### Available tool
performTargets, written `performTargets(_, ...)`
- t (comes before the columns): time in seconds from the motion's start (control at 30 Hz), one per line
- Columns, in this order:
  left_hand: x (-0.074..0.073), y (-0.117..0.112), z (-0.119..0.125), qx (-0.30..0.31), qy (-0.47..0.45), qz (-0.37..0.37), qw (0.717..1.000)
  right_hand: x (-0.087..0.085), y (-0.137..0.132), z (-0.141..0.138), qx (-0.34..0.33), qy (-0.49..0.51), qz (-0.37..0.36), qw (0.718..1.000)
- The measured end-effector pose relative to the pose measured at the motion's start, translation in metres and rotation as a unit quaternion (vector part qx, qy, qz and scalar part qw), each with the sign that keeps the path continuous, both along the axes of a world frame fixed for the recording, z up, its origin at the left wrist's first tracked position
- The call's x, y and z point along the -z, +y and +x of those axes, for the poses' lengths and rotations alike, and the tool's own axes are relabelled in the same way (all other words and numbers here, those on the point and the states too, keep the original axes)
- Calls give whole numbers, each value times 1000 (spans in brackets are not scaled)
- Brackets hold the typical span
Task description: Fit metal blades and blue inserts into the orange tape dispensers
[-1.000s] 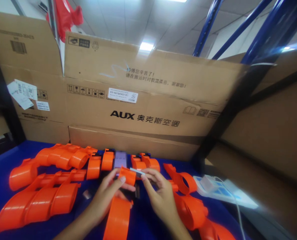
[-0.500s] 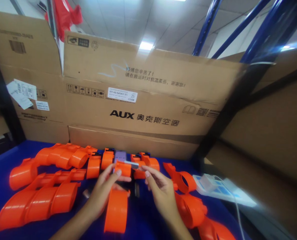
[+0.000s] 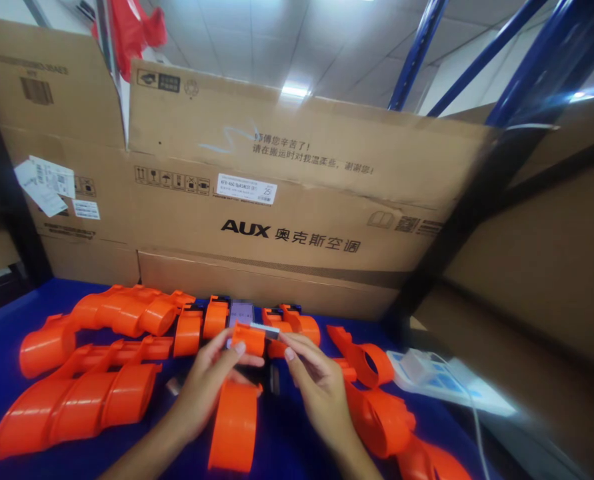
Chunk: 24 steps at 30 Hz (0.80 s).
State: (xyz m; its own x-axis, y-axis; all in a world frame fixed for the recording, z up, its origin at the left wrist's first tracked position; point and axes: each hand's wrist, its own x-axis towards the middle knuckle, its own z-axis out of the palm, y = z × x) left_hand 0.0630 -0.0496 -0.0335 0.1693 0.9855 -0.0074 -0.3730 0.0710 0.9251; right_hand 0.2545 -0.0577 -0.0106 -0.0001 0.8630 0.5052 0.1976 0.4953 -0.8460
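Note:
My left hand [image 3: 207, 387] grips a long orange plastic part [image 3: 237, 400] whose top end rises between both hands. My right hand [image 3: 314, 387] pinches a thin grey strip [image 3: 265, 329] lying across that top end. Both hands hover just above the blue table [image 3: 7, 313]. Behind them a row of small orange pieces [image 3: 201, 327] flanks a purple-grey block [image 3: 240, 312].
Large orange moulded shells [image 3: 77, 407] lie at the left, more orange rings and clips [image 3: 371, 400] at the right. A white and blue device with a cable [image 3: 437, 377] sits far right. Cardboard boxes [image 3: 287, 200] wall off the back; blue rack posts [image 3: 411, 53] rise behind.
Both hands lifted the orange part's top end slightly up and away from me; the right fingers stayed on the grey strip. The camera shifted a little.

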Motion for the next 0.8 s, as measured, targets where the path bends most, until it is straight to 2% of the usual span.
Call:
performTargets(0.3, 3, -3, 1, 27, 33, 17, 999, 7, 2, -1, -53, -54, -4, 997)
performTargets(0.43, 2, 1, -1, 19, 22, 16, 999, 9, 1, -4, -56, -27, -44, 997)
performTargets(0.53, -2, 5, -4, -23, -14, 14, 1000, 14, 4, -7, -34, -37, -51, 997)
performTargets(0.63, -8, 9, -10, -78, -55, -12, 995, 19, 5, -9, -5, -168, -7, 986)
performTargets(0.73, -9, 14, -15, -90, -82, -25, 992, 20, 4, -12, -15, -329, -3, 944)
performTargets(0.8, -9, 15, -17, -88, -88, -22, 992, 20, 3, -14, -19, -392, -15, 919)
